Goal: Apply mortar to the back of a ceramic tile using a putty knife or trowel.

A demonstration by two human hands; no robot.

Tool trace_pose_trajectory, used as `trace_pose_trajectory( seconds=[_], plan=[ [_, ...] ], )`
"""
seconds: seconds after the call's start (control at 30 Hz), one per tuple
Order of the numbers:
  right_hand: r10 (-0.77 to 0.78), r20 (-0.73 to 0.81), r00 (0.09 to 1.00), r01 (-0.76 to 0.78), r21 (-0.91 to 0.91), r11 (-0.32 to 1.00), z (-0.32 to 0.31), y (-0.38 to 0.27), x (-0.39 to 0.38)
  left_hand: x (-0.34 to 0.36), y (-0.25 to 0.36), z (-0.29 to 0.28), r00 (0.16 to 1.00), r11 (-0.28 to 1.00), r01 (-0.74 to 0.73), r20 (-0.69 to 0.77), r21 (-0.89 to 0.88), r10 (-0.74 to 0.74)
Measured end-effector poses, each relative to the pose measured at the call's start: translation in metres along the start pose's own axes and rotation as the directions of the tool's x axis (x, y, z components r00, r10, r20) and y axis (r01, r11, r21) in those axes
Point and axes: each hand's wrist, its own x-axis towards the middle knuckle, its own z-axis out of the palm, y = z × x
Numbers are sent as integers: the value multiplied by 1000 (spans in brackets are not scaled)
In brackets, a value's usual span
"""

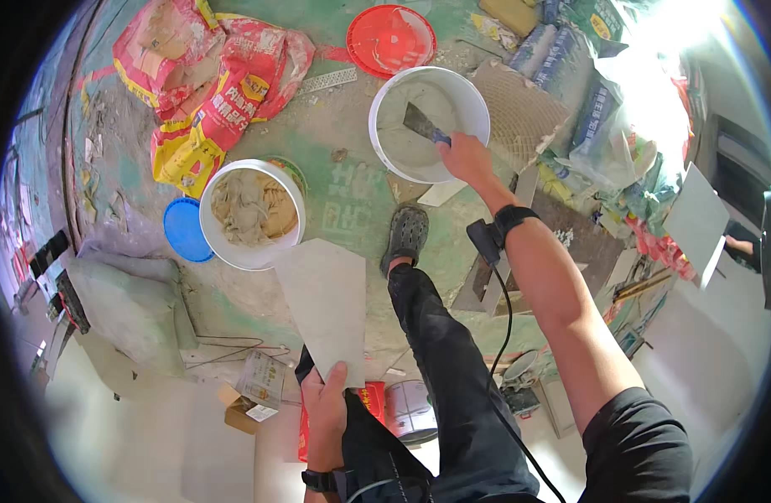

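Note:
My right hand is wrapped round the handle of a putty knife, its blade angled down into a white bucket. Smooth grey paste lines the inside of that bucket. Lower down, my left hand grips the near end of a pale grey cut tile with slanted edges, thumb on its face. The tile's far end comes up close to a second white bucket, which holds lumpy beige paste.
Crumpled red and yellow bags lie at the far left. A red lid and a blue lid rest on the floor. Stacked sacks and a ridged tile are at the right. A black cable hangs from my right wrist.

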Motion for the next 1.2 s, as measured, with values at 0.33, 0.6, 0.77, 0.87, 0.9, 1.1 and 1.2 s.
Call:
trace_pose_trajectory(
  seconds=[0.33,0.6,0.77,0.87,0.9,1.1,1.2],
  plan=[
    [62,14,998,-63,149,987,53,-35,63,7,20,17,999,998,40,-12,-56,-41],
    [-263,-27,964,254,375,892,15,7,62,9,21,27,999,997,-37,-39,-68,34],
    [-270,117,956,181,489,853,-14,34,47,9,30,33,999,999,-44,22,-24,44],
    [-208,230,951,13,640,769,-26,37,20,9,40,39,998,998,-63,8,9,63],
    [-178,264,948,-47,669,741,-30,43,13,11,44,44,997,997,-78,4,21,78],
    [-235,203,951,21,712,702,-69,62,-41,31,63,72,988,984,-65,128,-165,86],
    [-205,176,963,26,693,720,-105,67,-77,46,69,87,972,965,-53,208,-256,109]
  ],
)
